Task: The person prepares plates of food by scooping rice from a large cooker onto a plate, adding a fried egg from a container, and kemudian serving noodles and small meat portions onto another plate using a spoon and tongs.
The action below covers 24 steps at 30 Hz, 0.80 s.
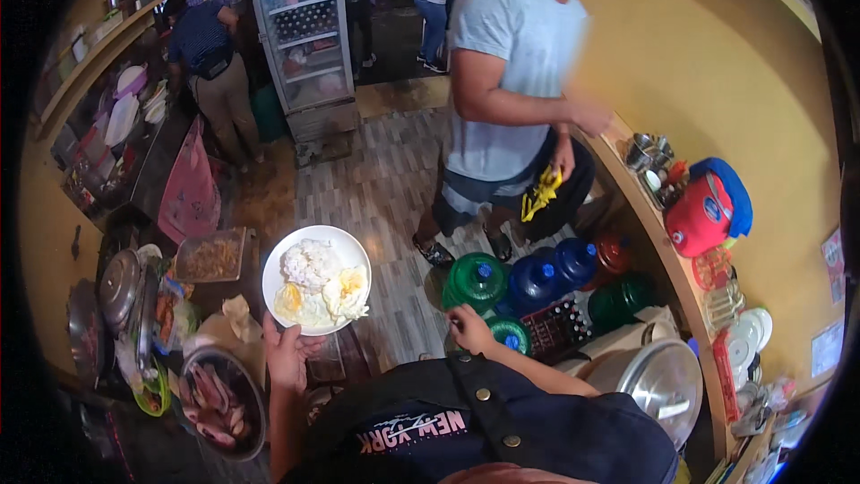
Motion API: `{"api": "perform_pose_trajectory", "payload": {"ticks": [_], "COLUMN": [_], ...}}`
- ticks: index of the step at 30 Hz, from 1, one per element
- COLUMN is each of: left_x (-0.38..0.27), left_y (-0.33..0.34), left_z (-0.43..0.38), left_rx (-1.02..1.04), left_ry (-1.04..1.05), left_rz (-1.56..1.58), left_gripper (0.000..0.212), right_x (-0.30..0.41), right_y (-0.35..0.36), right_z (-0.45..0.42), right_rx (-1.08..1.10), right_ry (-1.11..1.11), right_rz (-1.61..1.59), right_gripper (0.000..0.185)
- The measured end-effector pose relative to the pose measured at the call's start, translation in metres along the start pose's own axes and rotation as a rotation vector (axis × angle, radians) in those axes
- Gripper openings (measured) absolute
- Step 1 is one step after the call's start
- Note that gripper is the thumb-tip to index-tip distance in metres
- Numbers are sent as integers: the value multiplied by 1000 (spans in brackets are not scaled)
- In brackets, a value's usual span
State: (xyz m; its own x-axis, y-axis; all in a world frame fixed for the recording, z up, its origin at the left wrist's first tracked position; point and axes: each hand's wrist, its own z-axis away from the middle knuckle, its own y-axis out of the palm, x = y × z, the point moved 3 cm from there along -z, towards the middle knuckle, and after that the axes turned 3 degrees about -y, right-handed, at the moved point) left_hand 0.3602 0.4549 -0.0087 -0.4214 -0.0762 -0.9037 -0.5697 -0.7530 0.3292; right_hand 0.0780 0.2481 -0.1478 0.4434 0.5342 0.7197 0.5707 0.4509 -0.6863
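Note:
My left hand (292,353) grips the near rim of a round white plate (359,252), thumb on the edge. On the plate lie a mound of white rice (310,263) and fried eggs (347,292) with yellow yolks, beside and in front of the rice. The plate is held out over the floor, to the left of my body. My right hand (471,329) hovers in front of my body with its fingers curled. A dark patch shows at its fingertips; whether it holds something cannot be made out. Below and beyond it stand green water jugs (476,279).
A person in a light T-shirt (517,74) stands ahead, holding something yellow. Blue jugs (534,279) and a bottle crate (554,323) stand right, beneath a shelf with a red drinks cooler (699,215). Left are a food tray (209,255) and a fish basin (218,410). A glass-door fridge (306,40) stands behind.

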Motion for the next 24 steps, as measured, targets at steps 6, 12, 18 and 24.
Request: {"api": "perform_pose_trajectory", "payload": {"ticks": [6,12,18,24], "left_x": [-29,-51,-93,-112], "left_y": [26,71,142,219], "left_z": [-128,-286,-451,-617], "left_rx": [-75,-22,179,281], "left_ry": [13,-14,10,-92], "left_rz": [-43,-177,-219,-175], "left_gripper": [57,55,58,60], "right_x": [-25,-206,-258,-299], "right_y": [54,112,45,0], "right_z": [-190,-273,-360,-458], "right_rx": [263,839,682,440], "right_ry": [-129,-273,391,685], "right_rz": [91,707,437,221], "right_gripper": [20,22,23,25]}}
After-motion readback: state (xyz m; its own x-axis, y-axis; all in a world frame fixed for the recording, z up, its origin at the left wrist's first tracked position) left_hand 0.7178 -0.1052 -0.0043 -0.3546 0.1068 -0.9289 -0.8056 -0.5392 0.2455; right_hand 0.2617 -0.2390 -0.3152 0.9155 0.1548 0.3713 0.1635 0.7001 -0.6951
